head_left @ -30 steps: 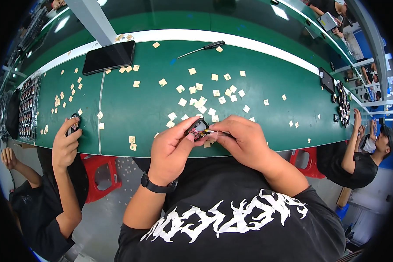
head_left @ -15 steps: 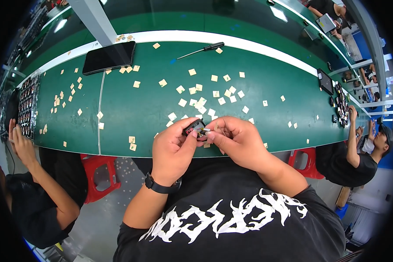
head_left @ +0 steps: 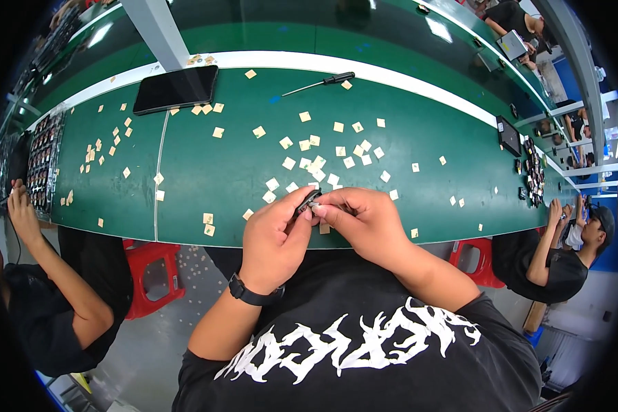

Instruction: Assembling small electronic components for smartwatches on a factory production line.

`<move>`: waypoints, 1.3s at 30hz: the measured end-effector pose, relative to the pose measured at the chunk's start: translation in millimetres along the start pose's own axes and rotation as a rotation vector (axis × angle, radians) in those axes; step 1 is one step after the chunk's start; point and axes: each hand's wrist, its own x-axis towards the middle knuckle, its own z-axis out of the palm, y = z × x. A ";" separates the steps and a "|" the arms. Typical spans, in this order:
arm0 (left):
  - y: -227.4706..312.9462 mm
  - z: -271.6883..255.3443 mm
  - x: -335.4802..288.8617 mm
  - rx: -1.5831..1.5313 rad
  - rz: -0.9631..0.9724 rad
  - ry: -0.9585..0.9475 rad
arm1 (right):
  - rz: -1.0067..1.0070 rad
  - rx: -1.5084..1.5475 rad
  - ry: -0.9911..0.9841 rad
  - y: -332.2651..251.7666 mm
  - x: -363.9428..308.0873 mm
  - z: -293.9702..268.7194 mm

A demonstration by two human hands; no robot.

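Above the near edge of the green table, my left hand (head_left: 276,230) is closed around a small black plastic housing (head_left: 309,198), tilted with its open side toward my right hand. My right hand (head_left: 359,218) pinches at that open side; a small silvery part (head_left: 314,204) shows between its thumb and finger, touching the housing. Its exact kind is mostly hidden by the fingertips. Small square cream-coloured paper pieces (head_left: 318,163) lie scattered on the table just beyond both hands.
A black-handled screwdriver (head_left: 338,78) and a dark flat tablet-like device (head_left: 175,90) lie toward the far edge. Trays of small parts (head_left: 42,165) stand far left; dark parts (head_left: 533,168) are heaped far right. Co-workers sit at both sides near red stools (head_left: 154,278).
The housing has tipped, so its inside shows less. My right fingers have closed in on it with the small part. The co-worker at right has lowered a hand.
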 end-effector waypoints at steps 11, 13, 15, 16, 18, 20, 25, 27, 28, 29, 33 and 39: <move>-7.8 -8.1 -0.7 -0.074 0.037 -0.067 | 0.210 0.094 0.023 10.1 22.6 -6.8; -5.0 -11.2 0.5 -0.251 -0.018 -0.123 | 0.156 0.160 0.012 13.4 27.6 -10.2; -3.6 -13.1 0.1 -0.305 -0.025 -0.143 | 0.203 0.195 -0.055 4.9 31.5 -14.1; -3.0 -13.6 -0.7 -0.362 -0.034 -0.161 | 0.254 0.228 -0.125 0.9 31.4 -14.9; 0.4 -14.3 -0.7 -0.366 -0.064 -0.188 | 0.282 0.235 -0.179 -2.3 29.6 -16.7; 7.2 -13.2 -2.4 -0.371 -0.095 -0.215 | 0.310 0.241 -0.233 -5.1 26.1 -19.8; 52.4 -7.9 -16.7 0.070 0.167 -0.229 | 0.259 0.553 -0.173 -35.8 -9.2 -27.3; 69.2 -9.0 -19.5 0.103 0.188 -0.257 | 0.235 0.550 -0.173 -41.4 -18.6 -30.7; 74.5 -9.7 -20.5 0.068 0.183 -0.274 | 0.199 0.533 -0.222 -45.2 -21.9 -32.8; 78.0 -9.4 -20.9 0.033 0.178 -0.293 | 0.161 0.515 -0.269 -47.8 -25.4 -35.3; 83.2 -3.9 -21.0 -0.079 0.215 -0.326 | 0.113 0.724 -0.348 -59.3 -37.6 -42.7; 83.9 4.4 -20.8 0.004 0.262 -0.365 | 0.093 0.531 -0.261 -56.8 -52.6 -53.3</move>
